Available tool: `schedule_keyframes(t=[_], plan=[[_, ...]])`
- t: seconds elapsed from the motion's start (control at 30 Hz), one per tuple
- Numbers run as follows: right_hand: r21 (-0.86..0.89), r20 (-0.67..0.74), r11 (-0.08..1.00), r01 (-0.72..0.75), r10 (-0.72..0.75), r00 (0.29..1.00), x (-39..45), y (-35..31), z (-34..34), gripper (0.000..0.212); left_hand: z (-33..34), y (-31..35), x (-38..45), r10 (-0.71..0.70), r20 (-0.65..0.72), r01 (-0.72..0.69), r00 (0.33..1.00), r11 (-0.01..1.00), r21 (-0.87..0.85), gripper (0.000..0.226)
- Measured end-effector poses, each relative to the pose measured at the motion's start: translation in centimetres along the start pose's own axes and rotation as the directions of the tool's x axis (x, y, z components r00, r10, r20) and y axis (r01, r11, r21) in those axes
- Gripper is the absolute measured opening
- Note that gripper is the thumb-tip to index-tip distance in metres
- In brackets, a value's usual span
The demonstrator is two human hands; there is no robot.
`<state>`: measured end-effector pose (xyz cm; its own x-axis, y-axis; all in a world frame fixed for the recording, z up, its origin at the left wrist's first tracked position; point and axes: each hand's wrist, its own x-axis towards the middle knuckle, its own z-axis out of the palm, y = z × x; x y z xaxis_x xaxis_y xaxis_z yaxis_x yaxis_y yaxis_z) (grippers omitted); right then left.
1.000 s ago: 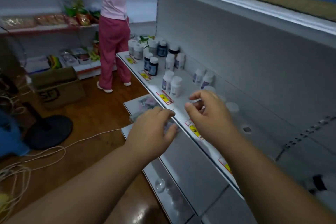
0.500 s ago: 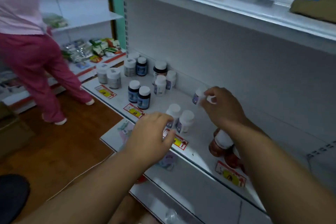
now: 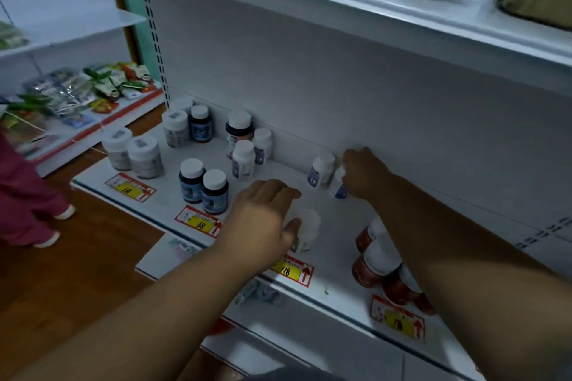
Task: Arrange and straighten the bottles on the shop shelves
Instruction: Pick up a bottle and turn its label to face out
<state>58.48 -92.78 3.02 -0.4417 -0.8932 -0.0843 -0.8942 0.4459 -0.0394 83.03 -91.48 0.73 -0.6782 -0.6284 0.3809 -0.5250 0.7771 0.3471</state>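
On the white shelf [image 3: 173,195], both hands [image 3: 263,216] [image 3: 363,173] grip white bottles [image 3: 306,226] [image 3: 337,185].

Both hands work at white bottles on the white shop shelf [image 3: 173,207].

The left hand [image 3: 263,219] grips a white-capped bottle [image 3: 306,226] just behind the "118" price tag [image 3: 291,269]. Farther back from that tag, near the back panel, the right hand [image 3: 362,173] holds a tilted small white bottle [image 3: 337,185], touching an upright one [image 3: 320,170]. Right of the tag stand red-brown bottles [image 3: 371,250].
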Motion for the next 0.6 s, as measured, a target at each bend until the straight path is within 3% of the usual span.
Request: schedule_keyframes(t=[0.13,0.23,0.33,0.47,0.6], plan=[[0.006,0.008,0.999,-0.037,0.037,0.999,0.3,-0.6,0.1,0.044,1.0,-0.7,0.5,0.103,0.009,-0.103,0.995,0.994,0.030,0.057],[0.036,-0.001,0.999,-0.011,0.011,1.000,0.3,-1.1,0.1,0.036,1.3,-1.8,1.7,0.191,0.109,-0.196,0.976,0.980,0.044,0.067],[0.112,-0.002,0.993,-0.049,0.049,0.999,-0.8,-1.6,-0.4,0.033,2.0,-2.8,3.2,0.263,0.289,-0.292,0.921,0.954,0.062,0.074],[0.242,-0.129,0.966,-0.085,0.119,0.985,-4.8,-2.5,-1.1,0.031,3.1,-2.8,4.6,0.347,0.468,-0.386,0.813,0.922,-0.013,0.073],[0.264,-0.189,0.950,-0.168,0.222,0.957,-9.4,-3.6,-1.6,0.029,3.9,-2.4,5.0,0.410,0.492,-0.457,0.768,0.889,-0.027,0.061]])
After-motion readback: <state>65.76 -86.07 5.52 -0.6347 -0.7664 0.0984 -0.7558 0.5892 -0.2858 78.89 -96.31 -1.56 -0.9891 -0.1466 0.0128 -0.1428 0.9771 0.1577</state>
